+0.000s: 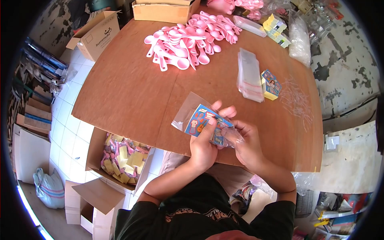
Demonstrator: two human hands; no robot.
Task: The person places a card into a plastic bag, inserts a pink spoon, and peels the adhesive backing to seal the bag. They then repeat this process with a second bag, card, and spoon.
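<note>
My left hand (205,145) pinches a blue printed card (197,122) with its thumb on top. A clear plastic bag (185,109) lies around or against the card; its far end sticks out to the upper left. At the other end, my right hand (249,145) is closed on crumpled clear plastic (233,137). Both hands are close together above the near edge of the table. To their upper right lie a stack of flat clear bags (249,76) and a stack of blue printed cards (272,83).
Pink plastic spoons (180,42) are heaped on the brown table (132,88), in front of a cardboard box (163,11). Thin clear strips (298,100) lie at the right. An open carton (96,150) of packed pink items stands below the left edge; another box (98,38) is beyond.
</note>
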